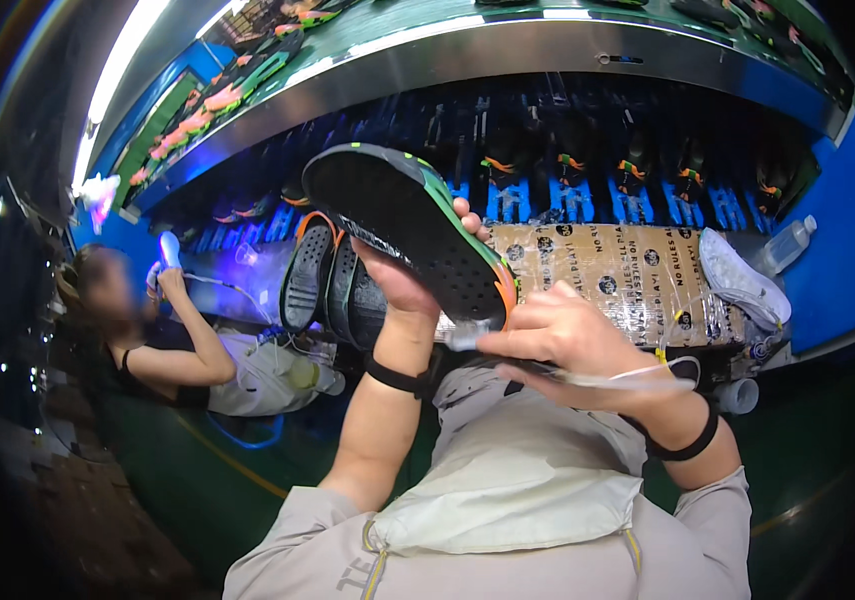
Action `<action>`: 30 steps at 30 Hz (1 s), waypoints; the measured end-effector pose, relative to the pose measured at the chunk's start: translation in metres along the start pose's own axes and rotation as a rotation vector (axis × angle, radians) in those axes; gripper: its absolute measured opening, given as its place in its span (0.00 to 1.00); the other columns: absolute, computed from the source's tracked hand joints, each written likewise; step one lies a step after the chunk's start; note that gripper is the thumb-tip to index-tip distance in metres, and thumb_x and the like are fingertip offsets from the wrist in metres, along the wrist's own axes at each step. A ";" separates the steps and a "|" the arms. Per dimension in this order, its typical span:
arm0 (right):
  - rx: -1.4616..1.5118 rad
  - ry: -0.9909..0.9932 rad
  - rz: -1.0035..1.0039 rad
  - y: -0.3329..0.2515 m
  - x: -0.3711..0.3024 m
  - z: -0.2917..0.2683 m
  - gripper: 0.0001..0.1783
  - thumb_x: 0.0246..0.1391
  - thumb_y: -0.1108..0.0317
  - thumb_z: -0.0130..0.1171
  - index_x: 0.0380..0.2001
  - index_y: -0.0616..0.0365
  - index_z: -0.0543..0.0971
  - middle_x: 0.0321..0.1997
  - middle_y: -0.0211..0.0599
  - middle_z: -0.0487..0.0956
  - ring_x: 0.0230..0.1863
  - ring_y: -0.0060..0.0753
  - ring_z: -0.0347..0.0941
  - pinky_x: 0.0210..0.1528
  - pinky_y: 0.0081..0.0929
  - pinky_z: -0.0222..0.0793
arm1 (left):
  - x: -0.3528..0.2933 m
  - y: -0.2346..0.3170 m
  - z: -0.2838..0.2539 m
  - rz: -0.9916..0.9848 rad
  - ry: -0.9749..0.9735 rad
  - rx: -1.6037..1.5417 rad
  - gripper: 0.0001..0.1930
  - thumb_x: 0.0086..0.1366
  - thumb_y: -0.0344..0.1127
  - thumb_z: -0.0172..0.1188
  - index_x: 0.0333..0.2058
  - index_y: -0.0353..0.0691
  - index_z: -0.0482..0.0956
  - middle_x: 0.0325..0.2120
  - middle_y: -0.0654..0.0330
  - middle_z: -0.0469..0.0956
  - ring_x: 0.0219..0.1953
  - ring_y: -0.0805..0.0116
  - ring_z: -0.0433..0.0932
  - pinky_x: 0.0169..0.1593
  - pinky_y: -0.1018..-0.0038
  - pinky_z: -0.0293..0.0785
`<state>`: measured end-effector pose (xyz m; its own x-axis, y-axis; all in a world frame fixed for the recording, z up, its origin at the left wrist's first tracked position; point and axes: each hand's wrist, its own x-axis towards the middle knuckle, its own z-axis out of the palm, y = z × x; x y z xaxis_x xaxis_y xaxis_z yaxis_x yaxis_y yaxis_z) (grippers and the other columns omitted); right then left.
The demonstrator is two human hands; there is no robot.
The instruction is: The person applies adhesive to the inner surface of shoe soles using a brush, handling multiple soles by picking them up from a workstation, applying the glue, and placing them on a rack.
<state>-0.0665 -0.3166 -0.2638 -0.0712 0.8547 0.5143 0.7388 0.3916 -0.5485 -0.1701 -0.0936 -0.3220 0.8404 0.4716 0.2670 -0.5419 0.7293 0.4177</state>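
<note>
A black shoe sole point(372, 195) with a green and orange side wall is tilted up in front of my chest. My left hand point(402, 280) supports it from below, with fingertips showing round its far right edge. Perforations dot the heel half of the sole. Close to the heel, my right hand point(567, 335) is closed around a slim tool. Its pale, bristle-like head point(467, 335) is smeared by motion, and whether it touches the sole I cannot tell. A thin clear tube point(637, 378) trails from behind that hand.
More soles point(307, 270) stand left of my left hand. A printed cardboard sheet point(597, 265) covers the bench, with a white shoe form point(742, 280) and a clear bottle point(787, 245) at right. Behind it are blue holders point(572, 200) and a conveyor point(497, 40). A co-worker point(182, 340) sits at left.
</note>
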 end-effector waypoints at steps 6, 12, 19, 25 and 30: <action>-0.056 0.058 0.107 0.011 0.009 -0.001 0.16 0.54 0.67 0.78 0.47 0.53 0.90 0.33 0.35 0.83 0.36 0.40 0.79 0.46 0.36 0.69 | 0.013 0.015 -0.006 -0.097 -0.214 0.088 0.66 0.55 0.92 0.51 0.71 0.33 0.68 0.56 0.39 0.79 0.57 0.44 0.81 0.63 0.48 0.79; 0.011 -0.062 0.093 0.021 0.031 -0.019 0.19 0.53 0.72 0.77 0.49 0.54 0.90 0.31 0.38 0.81 0.34 0.44 0.79 0.41 0.41 0.72 | 0.041 0.032 0.002 -0.156 -0.114 0.470 0.61 0.62 0.88 0.48 0.71 0.33 0.68 0.58 0.40 0.81 0.57 0.46 0.84 0.62 0.52 0.82; 0.146 -0.283 0.131 0.039 0.041 -0.030 0.20 0.54 0.75 0.75 0.52 0.56 0.88 0.36 0.43 0.83 0.39 0.48 0.83 0.41 0.41 0.77 | 0.079 0.026 0.028 -0.477 -0.125 0.958 0.35 0.82 0.64 0.47 0.59 0.37 0.85 0.44 0.62 0.88 0.43 0.74 0.83 0.52 0.72 0.79; -0.054 -0.344 -0.006 0.048 0.043 -0.023 0.21 0.53 0.75 0.73 0.53 0.55 0.86 0.37 0.41 0.80 0.38 0.49 0.81 0.41 0.43 0.78 | 0.096 0.019 0.052 -0.631 -0.260 1.376 0.44 0.77 0.74 0.47 0.50 0.31 0.90 0.42 0.51 0.89 0.43 0.64 0.84 0.54 0.64 0.78; -0.187 -0.368 0.035 0.049 0.047 -0.024 0.21 0.52 0.74 0.74 0.51 0.54 0.87 0.36 0.40 0.81 0.41 0.47 0.81 0.45 0.43 0.76 | 0.105 0.010 0.053 -0.695 -0.344 1.473 0.47 0.76 0.77 0.45 0.51 0.31 0.89 0.44 0.47 0.88 0.45 0.60 0.85 0.56 0.63 0.78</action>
<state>-0.0176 -0.2652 -0.2509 -0.2537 0.9446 0.2084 0.8519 0.3203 -0.4144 -0.0874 -0.0628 -0.2434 0.9741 0.0085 -0.2258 0.2088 -0.4158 0.8852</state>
